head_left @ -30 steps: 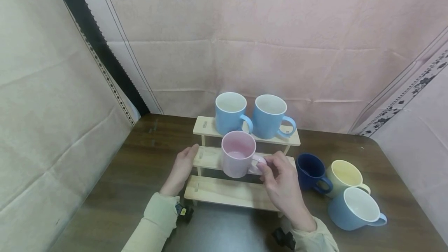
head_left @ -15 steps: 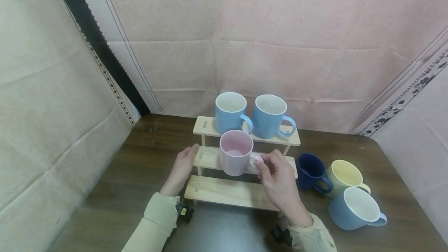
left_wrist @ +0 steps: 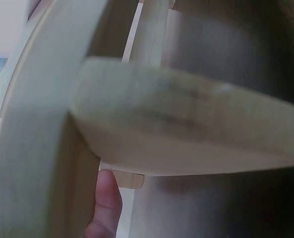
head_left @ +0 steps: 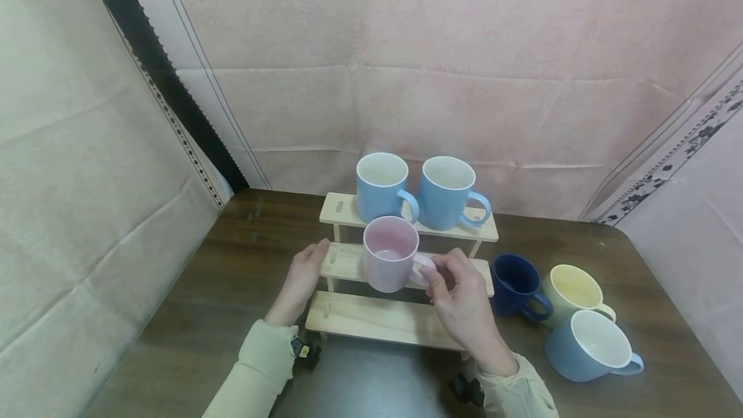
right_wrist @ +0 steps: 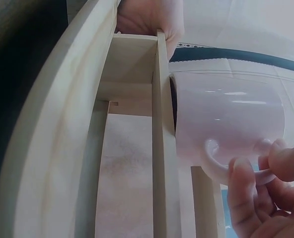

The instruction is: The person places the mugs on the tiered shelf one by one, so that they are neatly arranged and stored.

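Observation:
A light wooden three-step rack (head_left: 383, 321) stands on the table, seen from the front in the head view. My left hand (head_left: 302, 279) grips the left end of its middle step; the left wrist view shows the thumb (left_wrist: 107, 196) against the wood. With thumb and fingers my right hand (head_left: 461, 295) pinches the handle of a pale pink mug (head_left: 387, 269). The mug is upright, its base right at the middle step's board in the right wrist view. Two light blue mugs (head_left: 377, 195) with white insides stand on the top step, handles to the right.
Right of the rack, a dark blue mug (head_left: 513, 279), a yellow mug (head_left: 571, 289) and another light blue mug (head_left: 586, 350) stand close together on the brown table (head_left: 244, 263). Pale cloth (head_left: 464, 82) hangs behind and at both sides.
My right hand has shifted the pink mug slightly left, most of it in the first half second. The left hand keeps its place on the rack.

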`<act>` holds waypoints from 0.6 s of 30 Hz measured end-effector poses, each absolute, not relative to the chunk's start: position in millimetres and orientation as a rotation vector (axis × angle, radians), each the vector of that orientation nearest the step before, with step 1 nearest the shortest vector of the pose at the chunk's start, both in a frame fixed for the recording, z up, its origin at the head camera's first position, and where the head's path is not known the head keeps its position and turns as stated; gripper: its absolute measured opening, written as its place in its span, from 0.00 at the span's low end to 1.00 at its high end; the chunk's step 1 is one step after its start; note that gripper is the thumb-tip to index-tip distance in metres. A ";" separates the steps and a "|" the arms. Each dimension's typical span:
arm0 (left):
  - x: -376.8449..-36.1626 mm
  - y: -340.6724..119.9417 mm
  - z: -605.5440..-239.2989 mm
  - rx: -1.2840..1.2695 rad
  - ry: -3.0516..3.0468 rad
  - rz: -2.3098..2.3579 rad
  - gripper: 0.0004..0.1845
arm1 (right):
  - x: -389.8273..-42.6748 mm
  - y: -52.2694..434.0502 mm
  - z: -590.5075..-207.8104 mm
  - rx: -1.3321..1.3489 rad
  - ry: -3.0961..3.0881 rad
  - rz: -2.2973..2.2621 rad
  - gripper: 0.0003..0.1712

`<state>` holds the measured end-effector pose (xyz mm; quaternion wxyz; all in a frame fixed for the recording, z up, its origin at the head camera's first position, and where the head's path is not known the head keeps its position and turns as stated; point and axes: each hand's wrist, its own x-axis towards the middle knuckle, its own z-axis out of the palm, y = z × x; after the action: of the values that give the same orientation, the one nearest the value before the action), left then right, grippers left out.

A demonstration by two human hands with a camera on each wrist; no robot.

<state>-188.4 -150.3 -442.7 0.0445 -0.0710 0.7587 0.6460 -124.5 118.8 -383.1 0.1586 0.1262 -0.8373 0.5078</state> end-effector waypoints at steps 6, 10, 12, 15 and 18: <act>-188.5 -149.4 -441.6 -0.247 2.294 1.957 0.39 | -124.4 118.3 -382.8 0.350 -2.414 1.473 0.04; -188.1 -149.4 -441.7 -0.258 2.291 1.950 0.42 | -124.5 116.9 -382.4 0.354 -2.412 1.472 0.04; -188.1 -149.4 -442.0 -0.254 2.293 1.955 0.41 | -124.8 116.1 -382.2 0.362 -2.411 1.470 0.04; -188.4 -149.1 -441.9 -0.246 2.301 1.963 0.38 | -125.5 114.9 -381.9 0.375 -2.409 1.474 0.05; -188.9 -149.3 -441.5 -0.240 2.312 1.970 0.35 | -126.2 113.0 -381.2 0.387 -2.400 1.486 0.05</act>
<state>-188.9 -149.3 -441.5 0.0475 -0.0788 0.7579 0.6459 -126.2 113.0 -381.2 0.1458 0.1343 -0.8334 0.5159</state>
